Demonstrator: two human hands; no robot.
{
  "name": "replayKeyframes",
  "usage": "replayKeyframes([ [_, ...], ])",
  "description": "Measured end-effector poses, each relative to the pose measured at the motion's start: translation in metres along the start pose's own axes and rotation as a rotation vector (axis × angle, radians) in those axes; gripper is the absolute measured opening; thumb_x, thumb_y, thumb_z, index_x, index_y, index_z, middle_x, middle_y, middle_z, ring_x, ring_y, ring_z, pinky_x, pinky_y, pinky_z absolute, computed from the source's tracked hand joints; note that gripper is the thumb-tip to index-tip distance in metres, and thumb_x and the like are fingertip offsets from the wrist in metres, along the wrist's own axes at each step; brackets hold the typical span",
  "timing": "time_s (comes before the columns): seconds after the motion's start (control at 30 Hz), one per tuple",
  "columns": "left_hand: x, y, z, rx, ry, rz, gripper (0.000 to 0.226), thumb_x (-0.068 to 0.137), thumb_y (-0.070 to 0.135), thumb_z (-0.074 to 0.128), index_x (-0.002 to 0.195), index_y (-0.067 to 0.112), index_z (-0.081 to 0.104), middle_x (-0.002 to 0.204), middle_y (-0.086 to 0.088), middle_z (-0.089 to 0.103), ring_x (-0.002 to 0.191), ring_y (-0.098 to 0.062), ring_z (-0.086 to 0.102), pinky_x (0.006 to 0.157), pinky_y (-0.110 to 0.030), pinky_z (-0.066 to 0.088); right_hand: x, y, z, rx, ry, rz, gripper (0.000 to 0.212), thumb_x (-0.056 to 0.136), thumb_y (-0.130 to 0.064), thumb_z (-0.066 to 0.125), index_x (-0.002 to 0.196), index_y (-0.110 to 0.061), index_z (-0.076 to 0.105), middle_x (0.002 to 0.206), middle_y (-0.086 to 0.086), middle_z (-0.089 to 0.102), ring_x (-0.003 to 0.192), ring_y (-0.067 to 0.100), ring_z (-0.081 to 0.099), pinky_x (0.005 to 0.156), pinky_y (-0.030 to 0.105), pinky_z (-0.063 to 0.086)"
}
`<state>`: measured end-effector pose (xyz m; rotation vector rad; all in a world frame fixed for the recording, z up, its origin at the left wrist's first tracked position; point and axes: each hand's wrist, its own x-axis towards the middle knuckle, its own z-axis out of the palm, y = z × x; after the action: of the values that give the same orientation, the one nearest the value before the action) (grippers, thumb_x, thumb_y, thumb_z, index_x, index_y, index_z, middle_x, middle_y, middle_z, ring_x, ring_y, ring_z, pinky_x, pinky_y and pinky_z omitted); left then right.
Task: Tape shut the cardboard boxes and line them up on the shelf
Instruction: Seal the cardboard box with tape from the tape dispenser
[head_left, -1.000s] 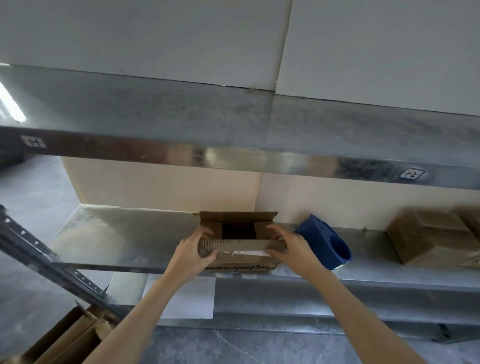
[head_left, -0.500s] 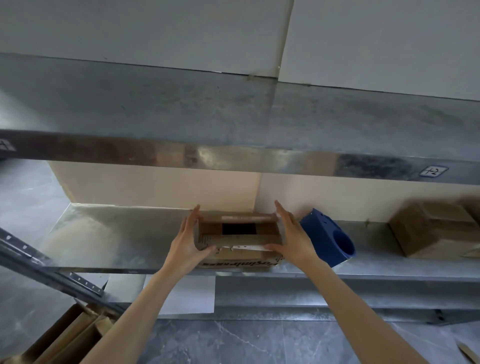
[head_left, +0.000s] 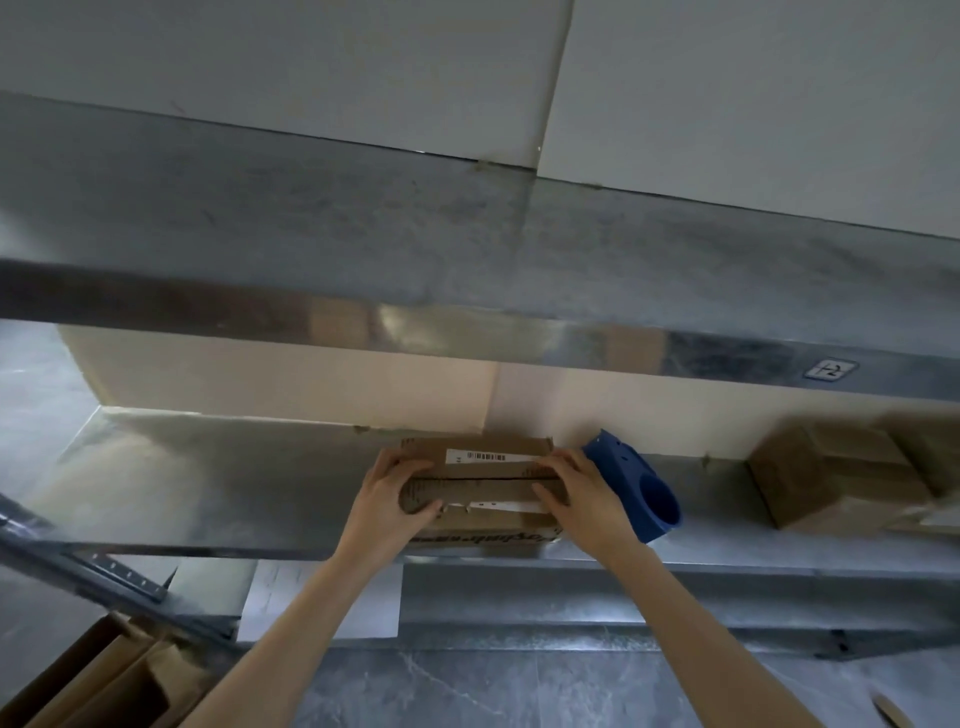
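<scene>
We hold the cardboard box (head_left: 483, 486) just left of the blue tape dispenser (head_left: 631, 475), fingers of the left hand (head_left: 387, 501) and right hand (head_left: 584, 496) curled over its flaps. We judge it light and stiff, best gripped at its ends.

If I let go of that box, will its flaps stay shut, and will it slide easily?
Flaps probably spring up: no tape shows across the cardboard box, and left hand and right hand hold them down. It likely slides easily on the smooth metal shelf.
</scene>
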<state>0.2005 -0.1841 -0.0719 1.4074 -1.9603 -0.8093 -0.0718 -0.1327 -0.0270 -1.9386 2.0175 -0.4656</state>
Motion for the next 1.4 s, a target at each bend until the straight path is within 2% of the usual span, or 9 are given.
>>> replayKeyframes([
  [0.1, 0.001, 0.006, 0.007, 0.007, -0.006, -0.008, 0.043, 0.080, 0.037, 0.078, 0.119, 0.028, 0.065, 0.123, 0.015, 0.042, 0.114, -0.010, 0.051, 0.092, -0.024, 0.043, -0.004, 0.014, -0.015, -0.060, 0.167, 0.116, 0.034, 0.099, -0.027, 0.051, 0.132, -0.020, 0.054, 0.131, 0.002, 0.053, 0.110, 0.023, 0.056, 0.074, 0.035, 0.053],
  [0.2, 0.001, 0.007, 0.010, 0.009, 0.008, -0.020, 0.042, 0.079, 0.037, 0.079, 0.118, 0.028, 0.065, 0.124, 0.013, 0.044, 0.113, -0.011, 0.052, 0.092, -0.025, 0.045, -0.010, 0.037, -0.024, -0.196, 0.185, 0.296, 0.048, 0.099, -0.029, 0.048, 0.145, -0.022, 0.040, 0.134, 0.009, 0.050, 0.115, 0.030, 0.052, 0.080, 0.041, 0.052],
  [0.33, 0.001, 0.007, 0.012, 0.019, 0.021, -0.030, 0.042, 0.079, 0.036, 0.080, 0.117, 0.027, 0.065, 0.123, 0.014, 0.043, 0.110, -0.009, 0.052, 0.089, -0.023, 0.043, -0.015, 0.064, -0.023, -0.218, 0.030, 0.428, 0.066, 0.098, -0.040, 0.048, 0.154, -0.030, 0.015, 0.129, 0.015, 0.054, 0.104, 0.033, 0.057, 0.075, 0.039, 0.054],
  [0.47, 0.001, 0.010, 0.012, 0.018, 0.021, -0.046, 0.042, 0.079, 0.039, 0.079, 0.117, 0.031, 0.065, 0.119, 0.020, 0.041, 0.102, -0.001, 0.050, 0.086, -0.022, 0.041, -0.012, 0.081, -0.019, -0.002, -0.119, 0.404, 0.077, 0.098, -0.032, 0.052, 0.154, -0.037, -0.001, 0.122, 0.015, 0.061, 0.071, 0.023, 0.057, 0.057, 0.033, 0.052],
  [0.67, -0.003, 0.011, 0.015, -0.020, 0.059, -0.059, 0.040, 0.079, 0.035, 0.080, 0.117, 0.031, 0.067, 0.119, 0.021, 0.041, 0.101, 0.005, 0.047, 0.084, -0.020, 0.040, -0.003, 0.087, -0.031, 0.133, -0.151, 0.350, 0.082, 0.093, -0.024, 0.061, 0.154, -0.038, 0.007, 0.150, 0.010, 0.041, 0.110, 0.039, 0.057, 0.081, 0.039, 0.052],
  [0.83, -0.005, 0.005, 0.010, -0.075, 0.035, -0.039, 0.046, 0.077, 0.031, 0.083, 0.120, 0.028, 0.066, 0.123, 0.020, 0.044, 0.107, 0.006, 0.050, 0.091, -0.020, 0.043, -0.007, 0.078, -0.049, 0.141, -0.131, 0.267, 0.085, 0.090, -0.018, 0.065, 0.153, -0.039, 0.012, 0.147, 0.009, 0.043, 0.111, 0.037, 0.056, 0.084, 0.045, 0.054],
  [1.13, -0.006, 0.001, 0.014, -0.124, 0.086, 0.033, 0.045, 0.074, 0.025, 0.086, 0.115, 0.027, 0.065, 0.127, 0.017, 0.050, 0.113, 0.009, 0.049, 0.093, -0.017, 0.043, -0.004, 0.001, -0.064, -0.011, 0.037, 0.019, 0.069, 0.093, -0.035, 0.054, 0.149, -0.044, 0.015, 0.094, 0.002, 0.068, 0.065, 0.021, 0.063, 0.054, 0.034, 0.054],
  [1.3, -0.006, 0.003, 0.013, -0.151, 0.106, 0.029, 0.057, 0.074, 0.028, 0.086, 0.124, 0.024, 0.060, 0.124, 0.013, 0.055, 0.110, 0.003, 0.054, 0.091, -0.014, 0.044, 0.013, -0.057, -0.031, -0.113, 0.046, -0.158, 0.052, 0.097, -0.039, 0.046, 0.144, -0.037, 0.025, 0.057, -0.011, 0.047, 0.042, 0.008, 0.045, 0.035, 0.022, 0.033],
  [1.4, -0.007, 0.004, 0.011, -0.176, 0.112, 0.047, 0.060, 0.074, 0.025, 0.084, 0.128, 0.024, 0.056, 0.122, 0.015, 0.057, 0.111, 0.002, 0.055, 0.091, -0.018, 0.046, 0.019, -0.066, -0.015, -0.082, -0.067, -0.191, 0.051, 0.099, -0.035, 0.045, 0.144, -0.038, 0.022, 0.058, -0.013, 0.042, 0.044, 0.007, 0.046, 0.037, 0.019, 0.029],
])
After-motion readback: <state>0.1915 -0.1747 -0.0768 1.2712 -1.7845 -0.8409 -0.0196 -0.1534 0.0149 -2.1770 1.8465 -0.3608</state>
